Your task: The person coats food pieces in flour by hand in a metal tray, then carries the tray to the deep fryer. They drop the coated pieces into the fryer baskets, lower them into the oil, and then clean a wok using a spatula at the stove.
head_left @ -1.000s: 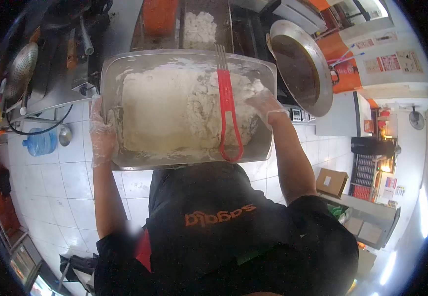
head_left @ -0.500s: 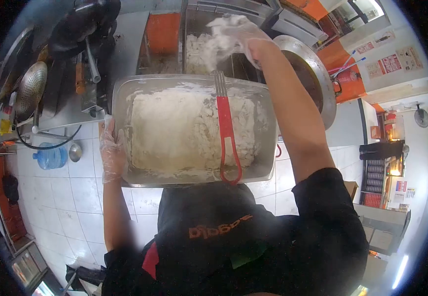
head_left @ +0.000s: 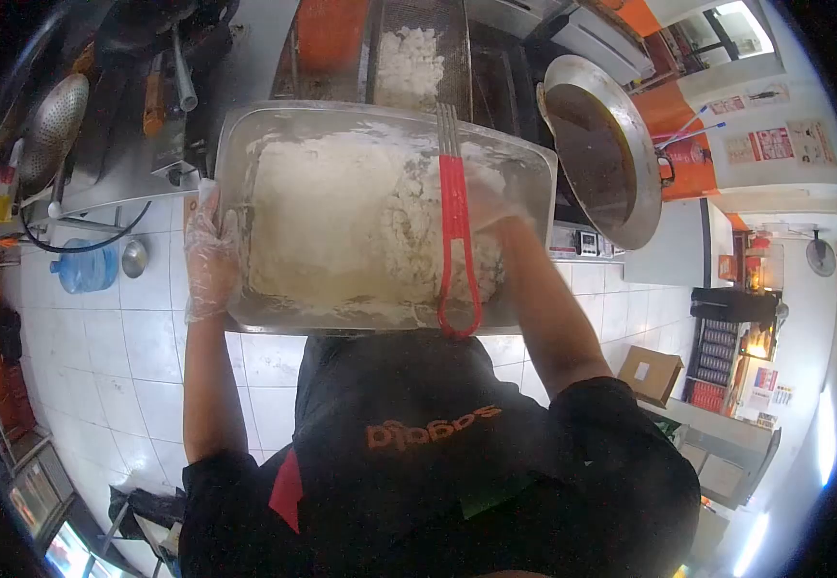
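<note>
The tub [head_left: 240,231] is silver-grey, and the flour [head_left: 317,222] in it off-white. Red colours the long handle [head_left: 453,207] lying across it. The apron [head_left: 399,385] is black with orange lettering [head_left: 433,431], a pink-red patch [head_left: 285,493] at lower left and a dark green one [head_left: 495,498] at lower right. White tiles [head_left: 153,337] form a grid with thin grey lines. At left, the jug [head_left: 88,270] is translucent blue; at upper centre, a panel [head_left: 332,37] is orange.

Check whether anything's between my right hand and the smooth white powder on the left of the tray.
Yes: the red handle lies across the tray, immediately left of your right hand, with the powder beyond it. The hand is blurred, so I can't tell whether it touches the handle.
</note>
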Tool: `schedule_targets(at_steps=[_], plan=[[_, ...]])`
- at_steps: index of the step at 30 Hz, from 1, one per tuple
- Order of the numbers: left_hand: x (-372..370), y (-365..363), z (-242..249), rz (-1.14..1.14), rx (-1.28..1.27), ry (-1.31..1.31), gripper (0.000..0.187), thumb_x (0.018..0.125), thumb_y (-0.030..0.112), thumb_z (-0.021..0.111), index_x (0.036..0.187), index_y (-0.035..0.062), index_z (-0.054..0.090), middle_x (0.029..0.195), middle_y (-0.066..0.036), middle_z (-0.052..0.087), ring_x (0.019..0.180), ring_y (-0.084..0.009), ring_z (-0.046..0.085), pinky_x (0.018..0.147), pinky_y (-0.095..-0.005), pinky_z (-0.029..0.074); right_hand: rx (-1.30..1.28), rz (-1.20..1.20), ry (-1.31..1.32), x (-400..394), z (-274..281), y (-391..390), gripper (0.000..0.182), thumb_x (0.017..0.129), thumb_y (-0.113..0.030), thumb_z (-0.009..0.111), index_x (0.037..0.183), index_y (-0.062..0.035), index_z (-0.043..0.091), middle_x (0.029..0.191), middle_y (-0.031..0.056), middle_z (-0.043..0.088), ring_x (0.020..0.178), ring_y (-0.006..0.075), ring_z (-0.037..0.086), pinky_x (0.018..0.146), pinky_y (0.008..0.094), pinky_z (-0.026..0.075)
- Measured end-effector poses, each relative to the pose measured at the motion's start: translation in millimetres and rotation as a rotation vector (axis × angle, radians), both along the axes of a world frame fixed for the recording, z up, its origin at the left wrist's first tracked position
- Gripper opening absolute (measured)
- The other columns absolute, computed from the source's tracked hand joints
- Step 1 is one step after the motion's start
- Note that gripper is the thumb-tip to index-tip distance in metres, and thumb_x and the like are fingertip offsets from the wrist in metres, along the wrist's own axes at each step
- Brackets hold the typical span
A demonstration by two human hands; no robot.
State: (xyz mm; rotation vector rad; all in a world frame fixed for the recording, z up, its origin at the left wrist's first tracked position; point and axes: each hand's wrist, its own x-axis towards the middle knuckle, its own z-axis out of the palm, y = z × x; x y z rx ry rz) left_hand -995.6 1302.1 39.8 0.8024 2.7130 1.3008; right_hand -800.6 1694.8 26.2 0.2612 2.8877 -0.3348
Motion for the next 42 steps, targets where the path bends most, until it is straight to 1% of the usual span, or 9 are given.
schedule_targets(at_steps=[3, 16, 24, 29, 32, 36, 40, 41, 42], plan=[[-3, -1, -9, 0.015, 0.04, 0.075, 0.045, 0.096, 0.012, 0.058, 0.139, -0.0023, 0.051, 0.139, -0.023, 0.055, 0.13, -0.0396, 0.05, 0.111, -0.0439, 0.037, 0.048, -0.034, 0.008, 5, -44, -53, 0.028, 0.095, -0.029, 0.054, 0.106, -0.0068, 0.067, 0.098, 0.0129, 0.071, 0.089, 0.0278, 0.069, 0.082, 0.0365, 0.056], [4, 2, 1, 0.042, -0.03, 0.06, 0.048, 0.096, 0.012, 0.059, 0.141, -0.0015, 0.049, 0.141, -0.024, 0.053, 0.134, -0.0394, 0.047, 0.112, -0.0434, 0.037, 0.092, -0.034, -0.037, 23, -61, -100, 0.035, 0.093, -0.033, 0.058, 0.117, -0.0076, 0.064, 0.108, 0.0124, 0.07, 0.094, 0.0288, 0.068, 0.086, 0.0371, 0.055], [9, -2, -1, 0.043, -0.033, 0.001, 0.048, 0.101, 0.017, 0.054, 0.145, 0.001, 0.045, 0.145, -0.021, 0.051, 0.134, -0.0343, 0.049, 0.111, -0.0392, 0.04, 0.043, -0.071, 0.033, 8, -45, -28, 0.042, 0.092, -0.035, 0.06, 0.124, -0.008, 0.062, 0.114, 0.0121, 0.069, 0.098, 0.0294, 0.068, 0.088, 0.0374, 0.054], [14, -1, 3, 0.082, -0.052, -0.075, 0.047, 0.102, 0.016, 0.053, 0.146, 0.001, 0.044, 0.145, -0.021, 0.05, 0.135, -0.0333, 0.048, 0.112, -0.0387, 0.038, 0.087, 0.214, 0.119, 9, -40, 24, 0.047, 0.091, -0.036, 0.061, 0.129, -0.0083, 0.06, 0.118, 0.0119, 0.068, 0.1, 0.0297, 0.067, 0.09, 0.0377, 0.054], [12, 0, -5, 0.053, 0.017, 0.057, 0.047, 0.098, 0.015, 0.056, 0.142, 0.0004, 0.05, 0.138, -0.026, 0.054, 0.129, -0.0408, 0.049, 0.109, -0.0444, 0.038, 0.11, 0.022, 0.022, 15, -55, -2, 0.043, 0.091, -0.034, 0.062, 0.125, -0.0082, 0.063, 0.114, 0.012, 0.069, 0.101, 0.0288, 0.067, 0.09, 0.0366, 0.053], [13, 0, -3, 0.059, 0.006, 0.016, 0.048, 0.098, 0.015, 0.056, 0.143, 0.0004, 0.049, 0.141, -0.026, 0.051, 0.132, -0.041, 0.047, 0.111, -0.0449, 0.037, 0.079, -0.174, -0.004, 20, -65, -23, 0.037, 0.09, -0.031, 0.062, 0.119, -0.0081, 0.066, 0.11, 0.0121, 0.07, 0.102, 0.0276, 0.067, 0.089, 0.0353, 0.053], [9, 0, -7, 0.035, 0.028, -0.006, 0.049, 0.097, 0.014, 0.057, 0.144, 0.0008, 0.048, 0.143, -0.026, 0.05, 0.134, -0.0409, 0.045, 0.112, -0.0447, 0.036, -0.082, -0.312, 0.079, 11, -33, 7, 0.032, 0.089, -0.028, 0.062, 0.114, -0.008, 0.069, 0.105, 0.0122, 0.071, 0.102, 0.0264, 0.067, 0.089, 0.0339, 0.053], [9, 0, -4, 0.042, 0.027, -0.031, 0.049, 0.097, 0.013, 0.057, 0.144, 0.0011, 0.048, 0.144, -0.025, 0.05, 0.135, -0.0408, 0.044, 0.113, -0.0446, 0.035, -0.122, -0.358, 0.133, 13, -17, 11, 0.03, 0.089, -0.027, 0.063, 0.112, -0.0109, 0.07, 0.098, 0.0094, 0.072, 0.097, 0.0263, 0.069, 0.083, 0.0324, 0.055], [10, 0, -2, 0.058, 0.005, -0.017, 0.049, 0.097, 0.013, 0.057, 0.144, 0.0014, 0.048, 0.144, -0.024, 0.05, 0.136, -0.0407, 0.044, 0.113, -0.0445, 0.035, -0.081, -0.279, 0.082, 17, -17, 25, 0.029, 0.089, -0.027, 0.062, 0.11, -0.01, 0.071, 0.099, 0.0104, 0.072, 0.098, 0.0273, 0.069, 0.084, 0.0341, 0.055]])
